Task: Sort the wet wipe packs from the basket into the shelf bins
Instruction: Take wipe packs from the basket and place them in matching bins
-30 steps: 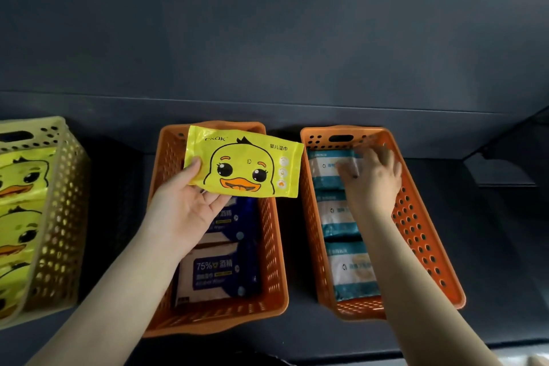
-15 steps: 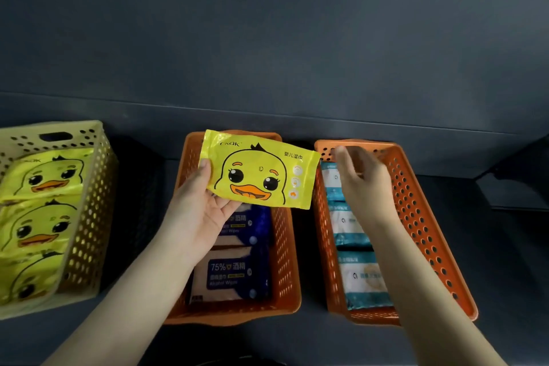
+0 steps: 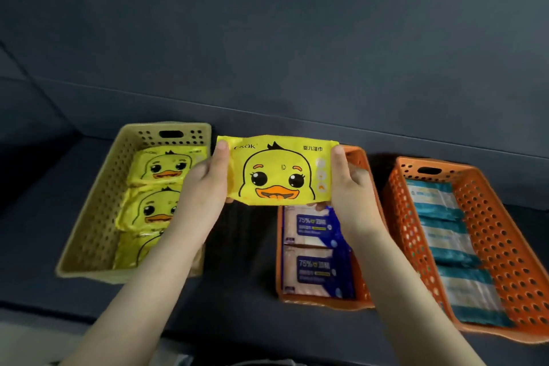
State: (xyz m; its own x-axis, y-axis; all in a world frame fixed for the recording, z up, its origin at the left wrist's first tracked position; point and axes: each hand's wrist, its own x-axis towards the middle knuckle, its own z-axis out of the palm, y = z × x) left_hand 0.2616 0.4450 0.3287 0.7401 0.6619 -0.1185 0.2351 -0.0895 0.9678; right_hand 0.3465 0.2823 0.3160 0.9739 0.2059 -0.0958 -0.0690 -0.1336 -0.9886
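A yellow duck-face wet wipe pack (image 3: 277, 171) is held up flat between both hands, above the gap between two bins. My left hand (image 3: 205, 187) grips its left edge, thumb on the front. Its right edge is gripped by my right hand (image 3: 352, 190) in the same way. To the left stands a pale yellow bin (image 3: 98, 208) holding three duck packs (image 3: 154, 208). Behind my right hand, an orange bin (image 3: 279, 246) holds blue alcohol wipe packs (image 3: 316, 270). A second orange bin (image 3: 505, 246) at the right holds teal-and-white packs (image 3: 448, 241).
All three bins stand on a dark shelf (image 3: 243, 261) with a dark back wall (image 3: 267, 38) close behind. A strip of bare shelf lies between the yellow bin and the middle orange bin. The shelf's front edge runs just below the bins.
My right hand left the right orange bin and took the duck pack's right edge. The pack now faces me squarely. The view swung left, bringing the yellow bin fully in.
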